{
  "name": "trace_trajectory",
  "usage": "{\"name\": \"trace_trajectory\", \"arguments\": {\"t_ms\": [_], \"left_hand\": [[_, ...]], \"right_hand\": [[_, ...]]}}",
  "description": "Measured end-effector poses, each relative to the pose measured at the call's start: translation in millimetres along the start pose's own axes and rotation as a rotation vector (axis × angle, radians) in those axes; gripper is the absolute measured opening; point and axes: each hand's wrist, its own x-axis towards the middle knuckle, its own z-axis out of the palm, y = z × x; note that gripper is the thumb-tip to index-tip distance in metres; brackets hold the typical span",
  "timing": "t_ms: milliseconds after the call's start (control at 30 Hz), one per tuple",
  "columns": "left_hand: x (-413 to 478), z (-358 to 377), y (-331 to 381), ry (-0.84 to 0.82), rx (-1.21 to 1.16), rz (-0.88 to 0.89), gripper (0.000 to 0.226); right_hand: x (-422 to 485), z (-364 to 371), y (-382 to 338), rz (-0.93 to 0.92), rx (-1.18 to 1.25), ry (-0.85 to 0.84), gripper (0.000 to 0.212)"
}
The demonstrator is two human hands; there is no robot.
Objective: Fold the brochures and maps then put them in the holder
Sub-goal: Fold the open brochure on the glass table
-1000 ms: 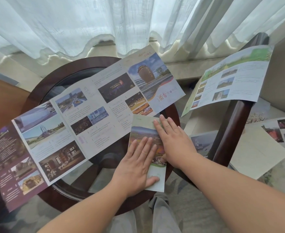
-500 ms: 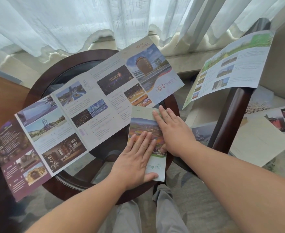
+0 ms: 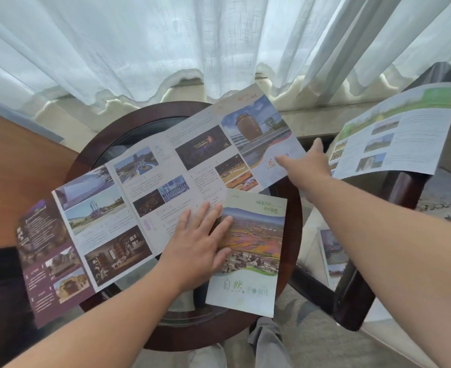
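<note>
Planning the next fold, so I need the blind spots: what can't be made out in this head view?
Holder: not in the head view at all.
Long brochure: body text too small; its purple left end is blurred.
Folded brochure: left edge hidden under the left hand.
Lower-right brochure: partly covered by the right forearm and the dark chair arm.

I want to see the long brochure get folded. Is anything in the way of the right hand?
Nothing visible is. The right hand is at the long brochure's far end, fingers straight. The left hand rests flat across it and the folded brochure.
</note>
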Motion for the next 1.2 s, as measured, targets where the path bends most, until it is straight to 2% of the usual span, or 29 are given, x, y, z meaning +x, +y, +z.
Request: {"name": "trace_trajectory", "arguments": {"t_ms": [67,200,233,400,467,533,667,733,767,833,900,967,1033,1100,1200], "left_hand": [[-0.6,-0.8,-1.1,0.007,-0.031,-0.002,0.074],[1.1,-11.7,-1.5,0.038,-0.123,-0.030,0.067],[3.6,-18.1,-2.1,0.071,-0.184,-0.065,0.064],[31.4,-79.1,0.0,0.428,-0.699,-0.385,0.064],[42.3,-107.7,-0.2,0.508,-0.912,-0.480,0.065],[47.9,-132.9,0.0,0.558,-1.008,-0.511,0.068],[37.6,-169.6,3.5,0.585,-0.979,-0.466,0.075],[21.9,-180.9,8.0,0.580,-0.909,-0.334,0.085],[14.0,-183.1,11.4,0.561,-0.828,-0.252,0.091],[1.2,-180.9,17.7,0.503,-0.601,-0.169,0.096],[-6.0,-176.2,21.7,0.519,-0.498,-0.240,0.079],[-12.7,-176.4,21.9,0.581,-0.557,-0.352,0.061],[-20.9,-176.0,21.0,0.635,-0.599,-0.393,0.057],[-32.1,-176.6,22.2,0.697,-0.617,-0.383,0.056],[-51.7,-179.3,32.4,0.755,-0.705,-0.275,0.053]], "right_hand": [[16.7,0.1,-7.7,0.092,0.174,-0.019,0.078],[24.4,-6.6,-16.0,0.094,0.412,-0.049,0.010],[21.2,-10.1,-19.3,0.089,0.479,-0.096,0.002],[-3.4,-34.2,-43.5,0.062,1.014,-0.367,0.008],[-18.2,-43.9,-60.5,0.044,1.208,-0.414,0.010],[-35.9,-53.9,-79.4,-0.003,1.303,-0.428,0.016],[-71.0,-73.7,-108.3,-0.133,1.309,-0.496,0.011],[-87.5,-81.3,-115.4,-0.104,1.331,-0.603,0.029],[-94.7,-84.6,-117.4,-0.076,1.335,-0.637,0.037],[-107.1,-89.7,-118.6,-0.028,1.336,-0.685,0.039],[-116.7,-91.7,-113.8,0.030,1.323,-0.723,0.035],[-124.0,-93.0,-105.4,0.087,1.224,-0.712,0.034],[-126.0,-96.1,-95.7,0.128,1.059,-0.682,0.035],[-125.1,-101.7,-88.5,0.168,0.916,-0.702,0.030],[-126.7,-104.8,-86.4,0.237,0.790,-0.781,0.027]]}}
